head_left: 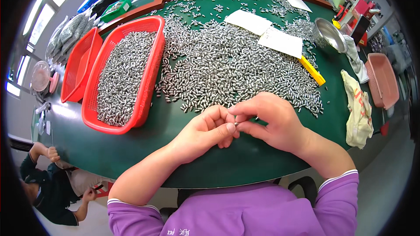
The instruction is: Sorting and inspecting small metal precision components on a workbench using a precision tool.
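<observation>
My left hand (215, 126) and my right hand (267, 116) meet over the near part of the green table. Between their fingertips is a small silvery metal piece (236, 124), mostly hidden by the fingers. Both hands are closed, thumbs and forefingers pinched at it. Just beyond them spreads a wide heap of small shiny metal pieces (218, 57), pointed and bullet-like in shape. To the left, a red plastic basket (148, 85) is filled with the same kind of pieces.
Left of the filled basket leans another red basket (83, 67). Paper sheets (280, 42) and a yellow-handled tool (313, 71) lie on the heap. A metal bowl (321, 32), pale cloth (356, 109) and pink basket (383, 81) are at right. Another person (52, 188) sits at lower left.
</observation>
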Tool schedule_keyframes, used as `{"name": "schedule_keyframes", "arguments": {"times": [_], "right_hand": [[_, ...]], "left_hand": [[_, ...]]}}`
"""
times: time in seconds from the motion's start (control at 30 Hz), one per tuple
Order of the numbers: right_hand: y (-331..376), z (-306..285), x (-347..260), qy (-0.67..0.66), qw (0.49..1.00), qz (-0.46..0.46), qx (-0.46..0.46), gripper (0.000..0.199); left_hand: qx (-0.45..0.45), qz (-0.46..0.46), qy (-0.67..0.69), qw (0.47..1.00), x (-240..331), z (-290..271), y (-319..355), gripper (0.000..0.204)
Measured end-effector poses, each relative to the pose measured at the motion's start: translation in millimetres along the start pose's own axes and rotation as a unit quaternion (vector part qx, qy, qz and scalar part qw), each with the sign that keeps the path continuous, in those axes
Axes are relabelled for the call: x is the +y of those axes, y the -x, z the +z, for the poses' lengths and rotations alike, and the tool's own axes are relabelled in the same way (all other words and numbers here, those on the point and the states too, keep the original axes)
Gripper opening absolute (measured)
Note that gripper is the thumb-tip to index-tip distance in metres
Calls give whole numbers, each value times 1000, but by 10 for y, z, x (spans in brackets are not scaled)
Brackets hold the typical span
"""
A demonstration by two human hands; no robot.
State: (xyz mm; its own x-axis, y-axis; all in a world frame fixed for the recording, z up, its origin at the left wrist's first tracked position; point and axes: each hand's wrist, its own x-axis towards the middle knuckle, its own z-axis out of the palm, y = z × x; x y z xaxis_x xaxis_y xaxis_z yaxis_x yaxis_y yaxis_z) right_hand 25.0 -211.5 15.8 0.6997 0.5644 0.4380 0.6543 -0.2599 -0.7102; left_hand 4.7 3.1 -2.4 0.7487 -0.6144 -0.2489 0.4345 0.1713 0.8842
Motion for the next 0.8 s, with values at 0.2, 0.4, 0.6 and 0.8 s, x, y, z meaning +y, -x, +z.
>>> {"name": "schedule_keyframes", "arguments": {"times": [0.2, 0.4, 0.6, 0.8], "right_hand": [[11, 24, 13, 76, 993, -69, 62, 33], [5, -20, 27, 118, 985, -105, 63, 21], [10, -2, 27, 104, 990, -85, 46, 16], [17, -3, 76, 73, 995, -55, 30, 20]], "left_hand": [[12, -10, -10, 1000, 17, 11, 0, 14], [20, -12, 16, 1000, 35, 1, 14, 12], [2, -28, 35, 999, 52, -5, 34, 12], [-12, -51, 112, 992, 98, 3, 25, 15]]}}
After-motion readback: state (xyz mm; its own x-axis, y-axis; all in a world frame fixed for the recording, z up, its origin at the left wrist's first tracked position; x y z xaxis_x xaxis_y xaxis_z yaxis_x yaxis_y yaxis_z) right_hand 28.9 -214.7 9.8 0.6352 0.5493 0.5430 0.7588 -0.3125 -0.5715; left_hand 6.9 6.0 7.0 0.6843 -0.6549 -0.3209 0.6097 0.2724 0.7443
